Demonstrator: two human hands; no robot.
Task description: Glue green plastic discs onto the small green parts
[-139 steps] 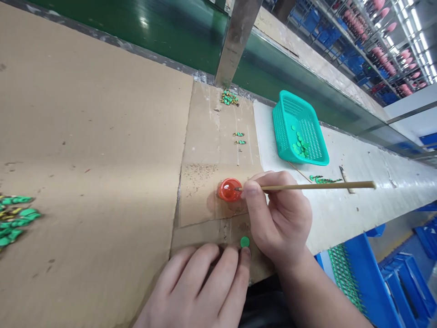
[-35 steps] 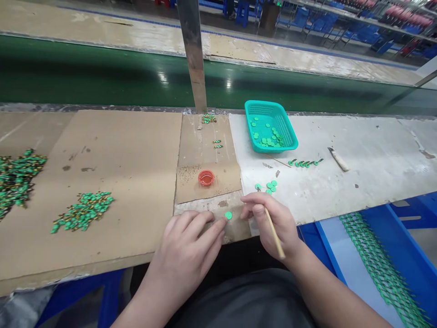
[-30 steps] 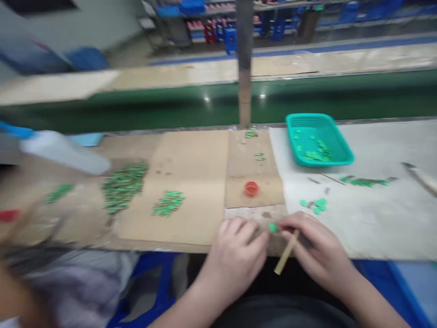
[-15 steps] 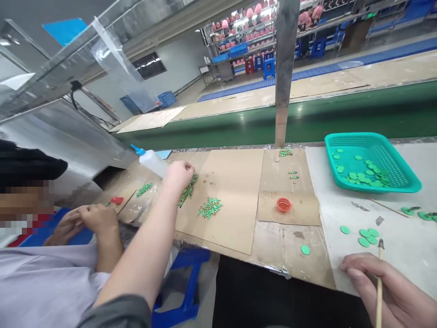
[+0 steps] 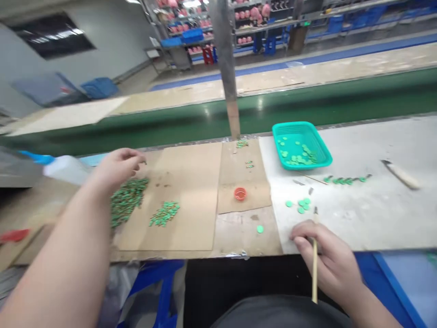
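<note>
My left hand (image 5: 119, 168) is over the large pile of small green and brown pieces (image 5: 128, 200), its fingers pinching a tiny green piece (image 5: 144, 162). A smaller pile of the same pieces (image 5: 165, 214) lies on the cardboard sheet (image 5: 194, 182). My right hand (image 5: 324, 255) rests by the front of the white sheet, closed around a thin wooden brush (image 5: 314, 269) with its dark tip upward. Several green discs (image 5: 303, 204) lie just beyond it. A small red cup (image 5: 240, 194) sits on cardboard between my hands, with a single green disc (image 5: 260, 229) in front of it.
A teal basket (image 5: 302, 166) with green discs stands at the back right. A row of discs (image 5: 348, 181) and a knife (image 5: 401, 175) lie to its right. At the left is a white bottle (image 5: 66, 169) with a blue nozzle. A metal post (image 5: 223, 59) rises behind the table.
The view has swung right, and the neighbouring person has left it. My left hand has lifted slightly from the large pile with a small piece at its fingertips. My right hand still holds the brush.
</note>
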